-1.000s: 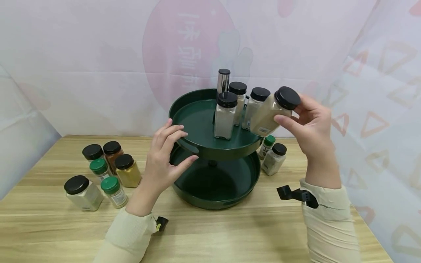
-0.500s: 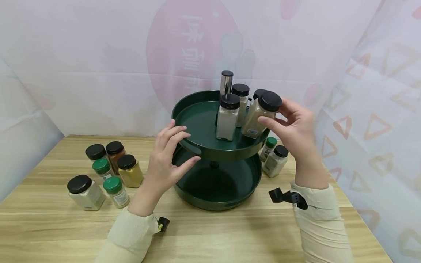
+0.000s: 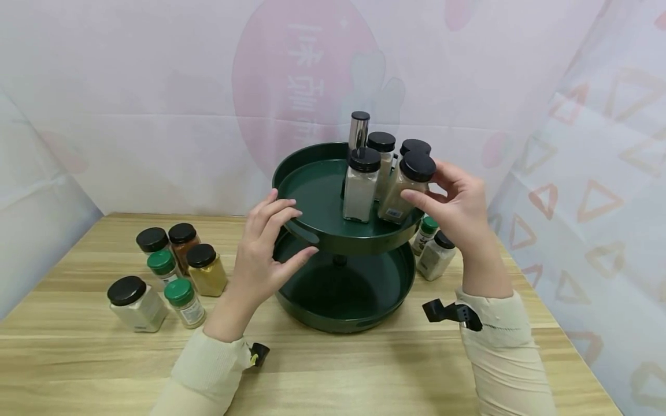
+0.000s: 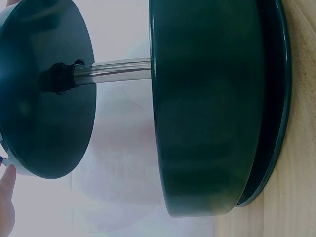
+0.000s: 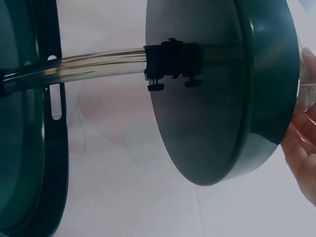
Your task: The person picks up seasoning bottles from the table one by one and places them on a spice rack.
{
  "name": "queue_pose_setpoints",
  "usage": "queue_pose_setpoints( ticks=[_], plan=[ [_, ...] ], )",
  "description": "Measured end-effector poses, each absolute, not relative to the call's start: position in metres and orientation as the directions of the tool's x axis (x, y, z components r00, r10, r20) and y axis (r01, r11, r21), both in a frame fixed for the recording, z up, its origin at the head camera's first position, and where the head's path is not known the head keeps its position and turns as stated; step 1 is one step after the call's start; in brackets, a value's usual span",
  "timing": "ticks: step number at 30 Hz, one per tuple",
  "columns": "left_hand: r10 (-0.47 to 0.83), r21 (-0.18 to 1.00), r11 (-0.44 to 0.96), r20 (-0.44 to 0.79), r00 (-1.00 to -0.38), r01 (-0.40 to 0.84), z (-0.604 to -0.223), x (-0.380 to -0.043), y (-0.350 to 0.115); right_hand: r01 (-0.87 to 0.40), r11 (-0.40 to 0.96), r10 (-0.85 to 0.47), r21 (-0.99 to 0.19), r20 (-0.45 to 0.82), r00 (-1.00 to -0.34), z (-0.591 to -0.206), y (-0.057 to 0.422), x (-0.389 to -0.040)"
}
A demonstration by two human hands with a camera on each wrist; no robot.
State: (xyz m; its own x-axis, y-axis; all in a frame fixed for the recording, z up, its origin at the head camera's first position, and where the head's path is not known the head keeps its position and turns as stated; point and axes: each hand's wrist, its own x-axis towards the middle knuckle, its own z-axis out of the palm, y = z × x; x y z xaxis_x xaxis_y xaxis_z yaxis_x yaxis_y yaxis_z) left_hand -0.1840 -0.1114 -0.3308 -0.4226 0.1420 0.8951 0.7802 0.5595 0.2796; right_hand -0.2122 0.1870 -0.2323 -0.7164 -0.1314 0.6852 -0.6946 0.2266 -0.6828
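My right hand pinches a square spice jar with a black lid and pale tan contents. The jar leans slightly at the right front of the upper tier of a dark green two-tier turntable rack. Beside it on that tier stand a jar of pale powder, another black-lidded jar and one partly hidden jar. My left hand is at the upper tier's left rim, fingers spread and thumb lower. In the right wrist view, the tier hides most of the held jar.
A metal post rises above the upper tier. The lower tier sits on the wooden table. Several black- and green-lidded jars stand at left. Right of the rack are a green-lidded bottle and a black-lidded jar.
My right hand has moved left and down with the tan jar, from over the tier's right edge to its floor beside the other jars. The left hand stays at the rim.
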Motion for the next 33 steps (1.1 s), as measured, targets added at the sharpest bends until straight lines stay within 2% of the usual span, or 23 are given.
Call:
queue_pose_setpoints(
  ticks=[10, 33],
  plan=[
    [0.147, 0.264, 0.546, 0.904, -0.402, 0.795, -0.329, -0.185, -0.11, -0.646, 0.3, -0.13, -0.702, 0.641, -0.757, -0.232, 0.186, -0.216],
    [0.142, 0.263, 0.542, 0.907, -0.395, 0.798, -0.329, -0.189, -0.109, -0.597, 0.407, -0.149, -0.691, 0.595, -0.79, -0.229, 0.182, -0.223]
  ],
)
